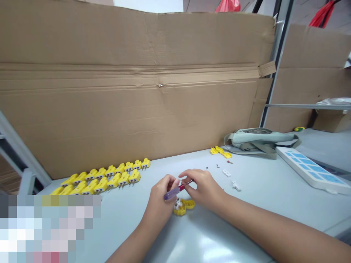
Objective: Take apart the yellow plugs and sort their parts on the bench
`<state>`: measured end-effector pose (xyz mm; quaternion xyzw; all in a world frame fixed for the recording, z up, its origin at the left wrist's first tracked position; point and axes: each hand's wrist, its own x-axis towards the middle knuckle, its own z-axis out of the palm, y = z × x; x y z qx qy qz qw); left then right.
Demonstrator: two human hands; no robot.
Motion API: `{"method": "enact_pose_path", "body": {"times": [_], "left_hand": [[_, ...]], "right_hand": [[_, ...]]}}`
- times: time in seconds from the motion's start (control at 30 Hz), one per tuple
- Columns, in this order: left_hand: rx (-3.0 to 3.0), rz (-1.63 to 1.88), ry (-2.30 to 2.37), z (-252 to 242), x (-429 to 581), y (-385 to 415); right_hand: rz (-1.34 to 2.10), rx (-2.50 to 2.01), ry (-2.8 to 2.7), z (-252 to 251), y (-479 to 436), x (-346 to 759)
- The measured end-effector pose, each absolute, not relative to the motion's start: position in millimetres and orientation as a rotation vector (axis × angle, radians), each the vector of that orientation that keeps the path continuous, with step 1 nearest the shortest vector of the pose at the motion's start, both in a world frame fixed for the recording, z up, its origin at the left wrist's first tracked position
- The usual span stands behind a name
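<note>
My left hand is closed around a small screwdriver with a purple and red handle, held just above the table. My right hand pinches at the screwdriver's metal tip; what is between those fingers is too small to make out. Right below both hands lies an open yellow toy shell with white parts inside it. Small screws and white plastic bits lie on the grey table to the right of my hands.
Two rows of several yellow toy pieces stand at the left. Another yellow piece, a grey-green bag and a white-and-blue board lie at the right. A tall cardboard wall closes off the back.
</note>
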<state>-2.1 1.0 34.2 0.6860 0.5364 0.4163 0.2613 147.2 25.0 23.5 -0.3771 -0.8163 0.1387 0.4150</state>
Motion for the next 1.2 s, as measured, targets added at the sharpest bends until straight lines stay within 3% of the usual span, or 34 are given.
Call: {"method": "enact_pose_path", "body": {"times": [0.57,0.77,1.2], "left_hand": [[1.14,1.139,0.914,26.3,-3.0,11.6],[1.106,1.219,1.044,25.6,-10.4,19.0],[1.254,1.102,1.257,21.4,-13.3,20.8]], "right_hand": [[0.174,-0.862,-2.033,41.9,43.2,169.1],[0.336,-1.295,-2.335,66.6,73.9,240.2],[0.613,-1.377,-2.512,37.4,87.5,244.5]]}}
